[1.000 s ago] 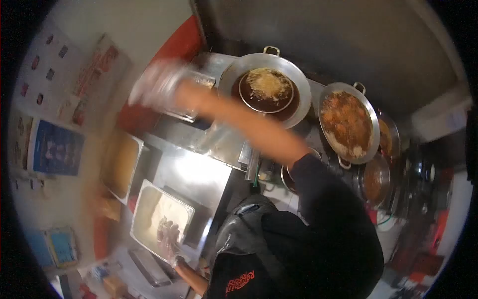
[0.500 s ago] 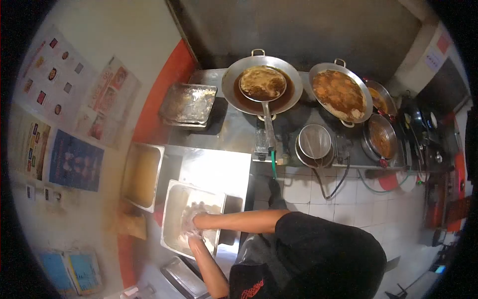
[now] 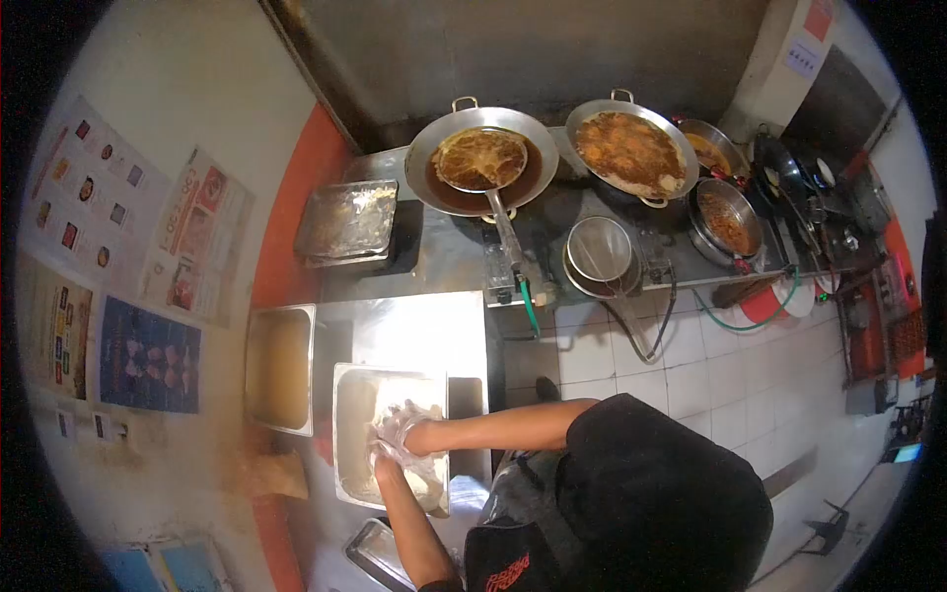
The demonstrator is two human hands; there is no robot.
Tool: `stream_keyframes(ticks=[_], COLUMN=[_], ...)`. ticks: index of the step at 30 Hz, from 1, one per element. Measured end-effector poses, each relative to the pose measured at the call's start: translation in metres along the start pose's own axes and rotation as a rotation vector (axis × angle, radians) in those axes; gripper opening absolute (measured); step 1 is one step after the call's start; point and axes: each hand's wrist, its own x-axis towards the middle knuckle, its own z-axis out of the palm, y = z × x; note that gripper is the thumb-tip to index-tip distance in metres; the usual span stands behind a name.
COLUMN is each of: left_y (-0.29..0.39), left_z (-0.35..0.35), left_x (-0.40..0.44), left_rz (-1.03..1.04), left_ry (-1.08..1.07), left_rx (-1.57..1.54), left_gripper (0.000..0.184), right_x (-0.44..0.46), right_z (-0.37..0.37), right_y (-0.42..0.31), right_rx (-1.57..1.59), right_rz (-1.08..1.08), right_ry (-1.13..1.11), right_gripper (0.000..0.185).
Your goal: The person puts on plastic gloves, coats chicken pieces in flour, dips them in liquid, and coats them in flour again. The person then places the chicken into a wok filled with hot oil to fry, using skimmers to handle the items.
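Note:
Both of my hands wear clear plastic gloves and are close together in a deep metal pan (image 3: 341, 424) of white flour (image 3: 422, 483). My left hand (image 3: 385, 455) is at the lower side, my right hand (image 3: 402, 428) just above it, near or touching it. Flour coats the gloves, and whatever lies between the palms is hidden. Left of this pan stands another metal pan with a yellowish liquid (image 3: 280, 370).
Behind are a wok of dark oil (image 3: 429, 178) with a long-handled strainer (image 3: 505, 232), a second wok of frying food (image 3: 631, 153), smaller pots (image 3: 728, 219), a sieve (image 3: 600, 250), and a floury tray (image 3: 347, 222) at the back left.
My right hand, first blurred over the tray at the back left, has come down into the flour beside my left hand. The camera view has shifted.

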Motion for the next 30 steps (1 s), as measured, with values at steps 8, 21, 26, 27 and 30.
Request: stream_keyframes(ticks=[8,21,26,27,30], left_y=[0.008,-0.024,-0.006,-0.004,-0.007], left_z=[-0.014,-0.080,-0.093,-0.092,-0.092], left_x=[0.001,0.065,0.072,0.067,0.065], left_rz=[-0.060,0.274,0.977,0.977,1.017], left_ry=[0.014,0.149,0.348,0.352,0.072], left_rx=[-0.127,0.055,1.692,1.695,1.849], left_gripper=[0.055,0.038,0.023,0.023,0.021], right_x=[-0.029,-0.032,-0.045,-0.048,-0.078], right_z=[-0.034,-0.007,0.008,0.013,-0.024], right_y=[0.000,0.008,0.022,0.024,0.017], right_rx=[-0.204,-0.164,-0.351,-0.350,-0.276], right_rz=[-0.226,-0.357,-0.487,-0.492,-0.405], right_ry=[-0.085,0.100,-0.021,-0.020,-0.121], right_gripper=[0.051,0.029,0.016,0.016,0.013])
